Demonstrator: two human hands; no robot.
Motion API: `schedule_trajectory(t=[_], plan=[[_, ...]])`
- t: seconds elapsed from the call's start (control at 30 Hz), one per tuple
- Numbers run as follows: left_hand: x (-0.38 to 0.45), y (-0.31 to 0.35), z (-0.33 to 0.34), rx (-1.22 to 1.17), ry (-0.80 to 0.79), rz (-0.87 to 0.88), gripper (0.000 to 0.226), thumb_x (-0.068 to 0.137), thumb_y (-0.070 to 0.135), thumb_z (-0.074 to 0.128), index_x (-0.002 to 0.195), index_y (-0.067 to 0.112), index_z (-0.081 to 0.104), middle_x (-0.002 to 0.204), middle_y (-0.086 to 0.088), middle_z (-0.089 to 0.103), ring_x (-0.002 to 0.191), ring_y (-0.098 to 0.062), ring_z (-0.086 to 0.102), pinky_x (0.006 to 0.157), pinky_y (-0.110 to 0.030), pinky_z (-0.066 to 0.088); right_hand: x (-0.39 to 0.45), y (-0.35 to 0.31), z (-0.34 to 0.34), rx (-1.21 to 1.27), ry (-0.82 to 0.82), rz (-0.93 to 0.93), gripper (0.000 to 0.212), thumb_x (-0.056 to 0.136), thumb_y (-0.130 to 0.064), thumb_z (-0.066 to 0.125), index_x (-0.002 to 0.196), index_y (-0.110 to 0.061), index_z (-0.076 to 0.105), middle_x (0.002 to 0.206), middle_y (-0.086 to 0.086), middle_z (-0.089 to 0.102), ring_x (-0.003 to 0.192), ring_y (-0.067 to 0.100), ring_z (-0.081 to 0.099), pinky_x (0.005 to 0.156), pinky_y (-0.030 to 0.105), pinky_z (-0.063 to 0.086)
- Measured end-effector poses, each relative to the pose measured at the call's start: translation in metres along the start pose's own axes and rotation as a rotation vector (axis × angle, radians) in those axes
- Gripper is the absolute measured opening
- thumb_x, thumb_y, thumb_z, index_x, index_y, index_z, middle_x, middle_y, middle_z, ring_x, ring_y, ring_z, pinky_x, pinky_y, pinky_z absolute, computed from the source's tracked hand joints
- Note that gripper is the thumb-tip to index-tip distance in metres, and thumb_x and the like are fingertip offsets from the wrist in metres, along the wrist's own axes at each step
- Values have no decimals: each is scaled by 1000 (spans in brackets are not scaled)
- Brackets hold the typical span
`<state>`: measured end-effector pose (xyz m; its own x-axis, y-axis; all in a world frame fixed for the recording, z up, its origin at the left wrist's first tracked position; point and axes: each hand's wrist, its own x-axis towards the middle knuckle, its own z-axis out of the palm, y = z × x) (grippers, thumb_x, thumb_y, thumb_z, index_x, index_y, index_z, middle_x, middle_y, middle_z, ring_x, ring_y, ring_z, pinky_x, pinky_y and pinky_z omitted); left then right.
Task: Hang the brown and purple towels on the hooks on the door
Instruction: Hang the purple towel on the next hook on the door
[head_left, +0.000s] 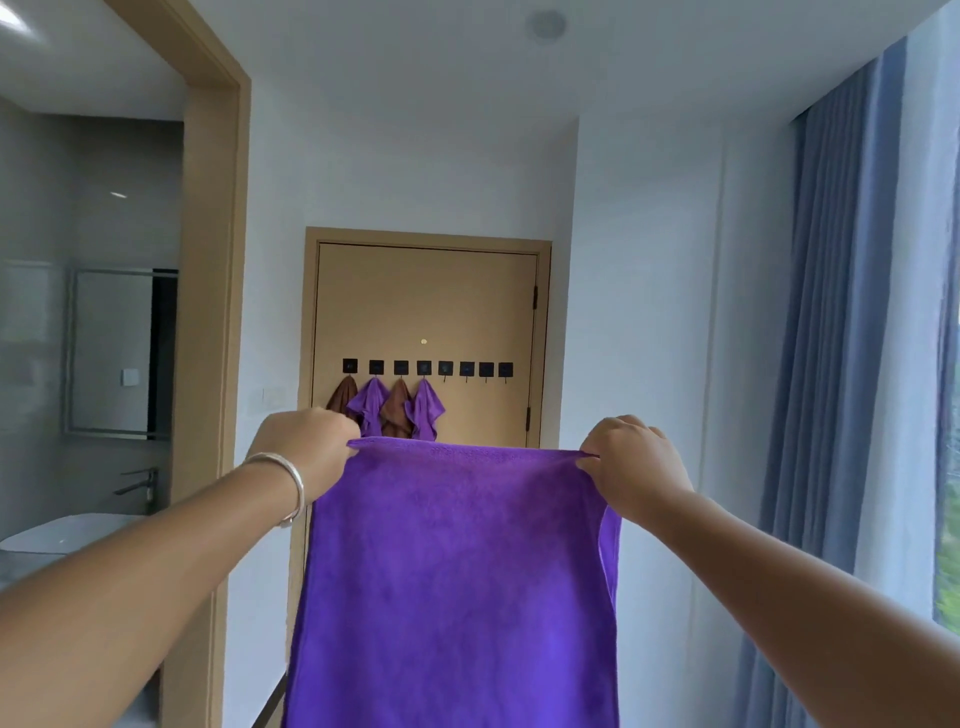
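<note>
Head view: both hands, left (306, 452) and right (631, 460), pinch the towel's (457, 582) top corners, far door (426, 306) hooks (475, 369) right side bare.

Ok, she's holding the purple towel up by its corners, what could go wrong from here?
The purple towel, pinched by left hand and right hand, hangs wide and flat, with no bunched point ready for a hook. It may also slip. The free hooks sit close beside the hung towels, which could get knocked off.

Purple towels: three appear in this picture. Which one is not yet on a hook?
The large purple towel, pinched at its top corners by the left hand and right hand. The other two hang bunched from hooks on the door.
</note>
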<state>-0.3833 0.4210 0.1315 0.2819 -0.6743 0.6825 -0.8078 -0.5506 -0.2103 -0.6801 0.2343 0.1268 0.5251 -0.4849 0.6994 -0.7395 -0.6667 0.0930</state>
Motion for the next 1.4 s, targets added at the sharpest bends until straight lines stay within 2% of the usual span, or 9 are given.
schedule_trajectory(t=[0.17, 0.37, 0.5, 0.67, 0.77, 0.9, 1.0, 1.13, 1.4], plan=[[65, -25, 64, -32, 56, 46, 29, 95, 26, 45, 67, 26, 52, 67, 7, 58, 59, -12, 53, 44, -22, 22, 72, -9, 60, -13, 6, 32, 28, 96, -35, 47, 88, -26, 73, 104, -7, 65, 105, 16, 50, 85, 32, 42], [119, -37, 150, -22, 8, 81, 30, 97, 25, 43, 71, 25, 57, 69, 7, 58, 63, -14, 56, 50, -22, 32, 132, -12, 144, -12, -34, 48, 26, 95, -37, 48, 96, -23, 71, 105, -7, 64, 107, 16, 51, 86, 32, 41], [162, -36, 207, -49, -36, 70, 31, 97, 28, 43, 72, 25, 60, 69, 7, 59, 63, -15, 57, 56, -25, 45, 174, -4, 206, -2, -38, 32, 27, 96, -35, 47, 95, -22, 71, 102, -5, 64, 101, 17, 52, 83, 31, 44], [225, -21, 274, -6, -37, 72, 31, 98, 34, 43, 70, 26, 53, 74, 6, 59, 67, -16, 57, 54, -25, 34, 240, 19, 283, 72, -26, 45, 28, 95, -36, 51, 83, -16, 65, 91, -1, 59, 84, 19, 52, 66, 29, 40], [264, -9, 307, 52, -87, 78, 28, 99, 36, 41, 79, 26, 57, 80, 5, 61, 70, -15, 58, 56, -25, 36, 278, 40, 323, 124, 10, 44, 27, 94, -36, 55, 76, -16, 59, 76, -4, 47, 76, 18, 46, 63, 29, 38], [316, 3, 344, 120, -87, 71, 23, 100, 34, 40, 90, 26, 60, 89, 5, 62, 76, -15, 60, 57, -23, 34, 338, 64, 369, 144, 15, -36, 28, 95, -34, 54, 72, -21, 62, 73, -6, 46, 82, 18, 50, 64, 30, 42], [348, 5, 372, 138, -92, 58, 25, 100, 34, 40, 91, 25, 60, 88, 5, 61, 77, -15, 59, 57, -24, 34, 372, 70, 404, 181, 54, -55, 27, 93, -31, 57, 67, -24, 54, 70, -8, 40, 78, 17, 45, 63, 30, 38], [387, 2, 414, 152, -114, 65, 24, 100, 34, 40, 93, 25, 61, 88, 6, 62, 76, -13, 58, 55, -22, 31, 404, 72, 452, 147, 26, -86, 24, 93, -31, 58, 71, -21, 64, 74, -7, 40, 79, 18, 45, 64, 31, 36], [473, -16, 525, 121, -54, 156, 21, 99, 32, 41, 105, 28, 61, 95, 9, 61, 81, -12, 60, 70, -24, 45, 491, 75, 547, 122, -11, -115, 22, 95, -31, 56, 86, -16, 71, 84, -7, 47, 94, 21, 51, 72, 30, 38]])
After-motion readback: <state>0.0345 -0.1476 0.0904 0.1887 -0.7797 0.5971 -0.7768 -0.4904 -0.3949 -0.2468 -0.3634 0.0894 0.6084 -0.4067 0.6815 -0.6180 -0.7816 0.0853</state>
